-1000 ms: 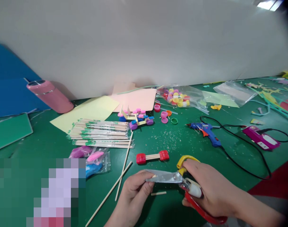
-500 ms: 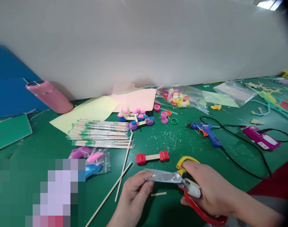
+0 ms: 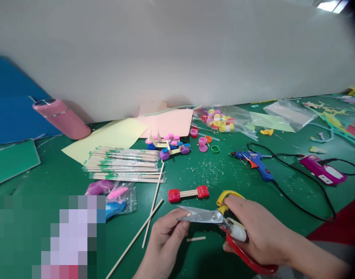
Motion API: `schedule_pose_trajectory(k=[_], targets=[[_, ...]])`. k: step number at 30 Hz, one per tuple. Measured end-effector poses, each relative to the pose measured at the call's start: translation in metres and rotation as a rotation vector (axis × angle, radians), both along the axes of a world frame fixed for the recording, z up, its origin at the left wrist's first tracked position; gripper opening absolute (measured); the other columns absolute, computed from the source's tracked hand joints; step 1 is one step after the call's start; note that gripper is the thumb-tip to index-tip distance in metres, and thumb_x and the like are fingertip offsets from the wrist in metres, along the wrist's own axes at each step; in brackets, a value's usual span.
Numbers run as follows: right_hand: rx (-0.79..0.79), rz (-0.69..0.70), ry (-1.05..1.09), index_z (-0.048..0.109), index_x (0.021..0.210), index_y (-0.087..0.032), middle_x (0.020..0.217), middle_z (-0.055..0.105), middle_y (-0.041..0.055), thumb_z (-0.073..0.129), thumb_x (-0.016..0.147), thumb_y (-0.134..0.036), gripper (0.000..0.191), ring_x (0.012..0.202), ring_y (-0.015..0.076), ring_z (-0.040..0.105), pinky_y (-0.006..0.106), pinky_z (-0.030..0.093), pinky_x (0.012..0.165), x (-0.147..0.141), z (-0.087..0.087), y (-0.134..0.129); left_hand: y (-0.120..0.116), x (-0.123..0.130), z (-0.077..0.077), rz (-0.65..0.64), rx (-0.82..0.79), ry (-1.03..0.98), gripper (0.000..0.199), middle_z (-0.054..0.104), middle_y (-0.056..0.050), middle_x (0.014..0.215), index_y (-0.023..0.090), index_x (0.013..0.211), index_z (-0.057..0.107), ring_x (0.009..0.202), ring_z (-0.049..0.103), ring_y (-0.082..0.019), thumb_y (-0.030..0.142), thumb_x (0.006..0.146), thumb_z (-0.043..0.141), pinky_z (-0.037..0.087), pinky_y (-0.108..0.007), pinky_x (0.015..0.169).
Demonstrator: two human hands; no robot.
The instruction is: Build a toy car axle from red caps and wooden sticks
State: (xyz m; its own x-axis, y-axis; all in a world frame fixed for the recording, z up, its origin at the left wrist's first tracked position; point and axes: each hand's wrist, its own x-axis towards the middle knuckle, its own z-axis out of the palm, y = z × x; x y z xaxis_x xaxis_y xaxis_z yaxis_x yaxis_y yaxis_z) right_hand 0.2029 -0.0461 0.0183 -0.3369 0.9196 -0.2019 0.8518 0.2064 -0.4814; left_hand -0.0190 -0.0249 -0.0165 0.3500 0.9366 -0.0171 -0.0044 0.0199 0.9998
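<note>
My right hand [image 3: 258,232] grips scissors [image 3: 205,216] with one yellow and one red handle, and their blades point left. The blade tips reach my left hand [image 3: 170,236], whose thumb and index finger are pinched on a small wooden stick piece [image 3: 189,214], mostly hidden by the fingers and blades. Below the blades lies a short cut stick [image 3: 196,239]. Just beyond them rests a red piece with two padded ends [image 3: 174,195] joined by short sticks. Two long sticks [image 3: 130,244] cross left of my left hand.
A blue glue gun [image 3: 254,161] and its black cable lie at right, by a purple device [image 3: 322,169]. Wrapped sticks [image 3: 125,164], small wheeled models [image 3: 174,150] and a bag of bottle caps [image 3: 218,119] lie behind. A pink bottle [image 3: 63,118] lies at back left.
The scissor handles have shifted slightly, with the red one a little closer to the yellow one. My left hand stays nearly still.
</note>
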Motion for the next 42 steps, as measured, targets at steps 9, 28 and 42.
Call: schedule_pose_trajectory(k=[9,28,42], targets=[[-0.006,0.001,-0.015,0.045,0.081,-0.022,0.077,0.056,0.0017,0.064,0.066,-0.045,0.033,0.062,0.0179,0.047,0.027,0.032,0.053,0.001,-0.001,0.0,-0.001,-0.002,-0.002,0.03,0.054,0.03,0.015,0.064,-0.004,0.073,0.018,0.08,0.07,0.061,0.054,-0.014,0.019,0.079,0.056,0.042,-0.021,0.055],[-0.026,-0.005,-0.02,0.045,0.083,-0.021,0.074,0.059,0.0018,0.063,0.066,-0.048,0.036,0.058,0.0176,0.05,0.026,0.03,0.05,0.0,-0.004,-0.004,0.001,-0.003,0.004,0.008,0.127,0.08,0.016,0.065,-0.003,0.072,0.018,0.074,0.069,0.065,0.058,-0.016,0.014,0.079,0.054,0.044,-0.022,0.06],[-0.127,-0.258,0.215,0.044,0.077,-0.023,0.064,0.054,-0.0025,0.056,0.076,-0.039,0.021,0.053,0.015,0.051,0.024,0.036,0.048,-0.007,-0.012,0.004,0.0,0.002,0.003,-0.013,-0.33,-0.19,0.015,0.049,0.006,0.049,0.017,0.082,0.065,0.037,0.036,-0.003,0.028,0.083,0.054,0.026,-0.016,0.04]])
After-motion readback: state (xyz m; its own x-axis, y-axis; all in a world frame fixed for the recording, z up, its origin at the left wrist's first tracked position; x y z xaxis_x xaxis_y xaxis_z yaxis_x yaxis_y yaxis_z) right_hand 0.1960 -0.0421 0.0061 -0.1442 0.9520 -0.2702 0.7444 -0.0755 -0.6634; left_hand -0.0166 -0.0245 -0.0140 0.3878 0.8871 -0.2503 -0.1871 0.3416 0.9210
